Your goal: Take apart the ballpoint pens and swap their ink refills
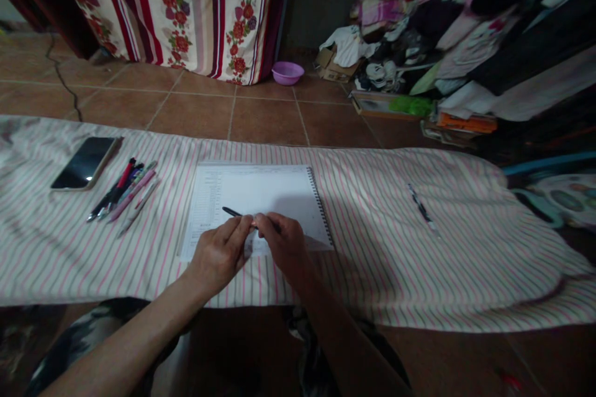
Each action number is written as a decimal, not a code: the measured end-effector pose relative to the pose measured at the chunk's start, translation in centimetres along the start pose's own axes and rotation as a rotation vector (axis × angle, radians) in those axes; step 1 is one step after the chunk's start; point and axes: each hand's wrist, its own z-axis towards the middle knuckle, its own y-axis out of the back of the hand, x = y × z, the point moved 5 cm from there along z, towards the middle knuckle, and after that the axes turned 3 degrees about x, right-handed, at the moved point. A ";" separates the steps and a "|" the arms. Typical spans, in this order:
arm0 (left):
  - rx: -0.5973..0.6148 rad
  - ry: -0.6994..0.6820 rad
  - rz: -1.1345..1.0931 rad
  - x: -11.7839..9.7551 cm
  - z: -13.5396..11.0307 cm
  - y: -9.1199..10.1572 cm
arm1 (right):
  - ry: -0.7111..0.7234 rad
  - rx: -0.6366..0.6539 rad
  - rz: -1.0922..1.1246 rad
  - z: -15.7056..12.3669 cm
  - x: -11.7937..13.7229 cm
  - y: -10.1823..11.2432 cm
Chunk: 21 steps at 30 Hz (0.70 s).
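Both of my hands meet over the lower part of a spiral notebook (270, 185), pinching a black pen (231, 211) between them. My left hand (222, 249) is closed around the pen's middle, with its dark end sticking out to the upper left. Close against it, my right hand (285, 242) is closed on the pen's other end, which its fingers mostly hide. The notebook lies flat, its coil along the right edge and a printed sheet (205, 211) at its left side.
On the striped cloth (372, 248), several pens (125, 189) lie bunched at the left beside a phone (86, 163). A single pen (421, 205) lies at the right. Beyond the cloth's edge are a tiled floor, a purple basin (287, 73), a floral curtain (205, 12) and heaped clothes (395, 6).
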 end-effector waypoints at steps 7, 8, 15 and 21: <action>0.065 0.329 -0.318 1.9 0.1 -0.2 | 0.068 0.107 0.045 0.6 0.1 0.9; 0.081 0.430 -0.429 2.4 0.0 -0.4 | 0.071 0.084 0.057 0.7 0.0 1.2; 0.197 0.881 -1.181 2.3 -0.8 -2.6 | 0.134 0.041 0.213 0.6 0.3 1.3; 0.119 0.925 -1.282 1.8 -0.4 -2.6 | 0.096 -0.010 0.169 0.3 0.5 0.8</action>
